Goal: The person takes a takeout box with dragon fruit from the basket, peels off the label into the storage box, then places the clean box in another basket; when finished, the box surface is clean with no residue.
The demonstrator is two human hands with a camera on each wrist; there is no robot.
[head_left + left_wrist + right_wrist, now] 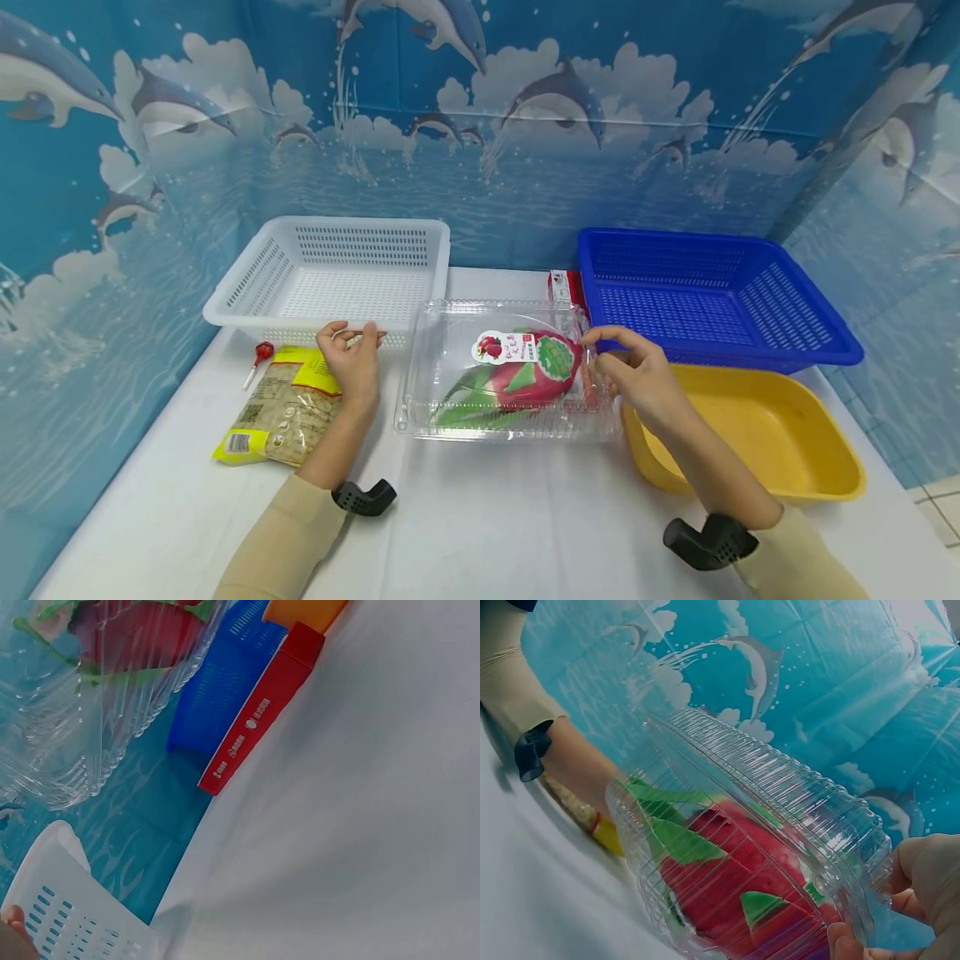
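Note:
My right hand [633, 371] pinches the right edge of a clear plastic clamshell box [442, 333], which hangs above the table. Inside it lies a red dragon fruit [742, 870] with green leaf-like scales; a printed sticker [502, 347] is on the lid. Left of the box, my left hand [352, 367] has loosely bent fingers and holds nothing. Its fingertips appear over the front rim of a white perforated basket [247, 321]; whether they touch it I cannot tell. In the left wrist view, only a fingertip of that hand shows, against the white basket [82, 922].
A yellow-and-clear bag [288, 408] and a red lollipop [262, 352] lie at the left. Behind the clear box, a red carton [566, 287] stands beside the blue basket [697, 350]. A yellow tub [750, 425] sits in front of that basket, near my right forearm.

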